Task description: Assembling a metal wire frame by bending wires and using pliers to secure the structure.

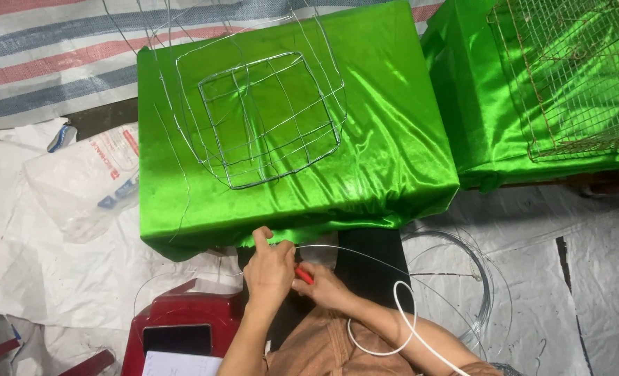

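The left hand (pixel 269 268) is closed, with thumb and forefinger pinching a thin steel wire (pixel 351 252) at the near edge of the green satin cloth (pixel 386 139). The right hand (pixel 323 285) sits just beside it, touching it, closed around a red-handled tool (pixel 304 276); only the handle shows, so the tool's type cannot be determined. From the pinch point the wire arcs away to the right of the hands and runs toward a loose wire coil (pixel 462 278) lying on the white sheeting (pixel 588 278) further right.

Handling judgement: the wire appears light, springy and slippery. It is likely to whip or slide if released, so the best hold is close to the working point, as the left hand has it, with the free length kept under control. Cut ends are probably sharp.

Beyond the hands, on top of the cloth, rests a wire grid frame (pixel 267 118), square with a bowed outer loop. It looks light but easily bent; lift it by the outer loop, not the inner bars. A clear plastic bag (pixel 86 181) lies well to the left, a red case (pixel 184 324) just left of the forearms, and a white cord (pixel 400 313) loops over the right forearm.
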